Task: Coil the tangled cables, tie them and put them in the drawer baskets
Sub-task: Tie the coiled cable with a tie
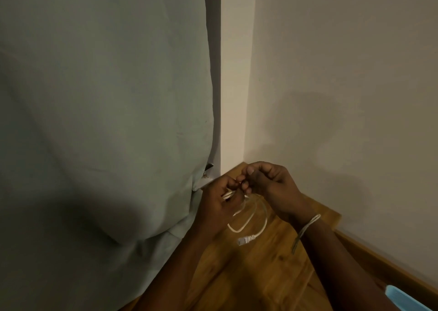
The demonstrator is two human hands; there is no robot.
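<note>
Low centre of frame: white cable [248, 218] hangs in loops w/ plug end dangling over wood floor [260, 275]. Left hand [220, 201] clamps the bundle; right hand [267, 180] fingers pinched at its top, prob. tying. Coiling looks done; tie unfinished, drawer baskets not in view. Curtain [106, 121] behind.

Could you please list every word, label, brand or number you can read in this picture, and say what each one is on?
There is no readable text in this view.
White cable, held in both hands: no print visible.
Its connector: too small and blurred to show any marking.
Green curtain, wall, wooden floor and the blue object at the lower right: no lettering.
</note>
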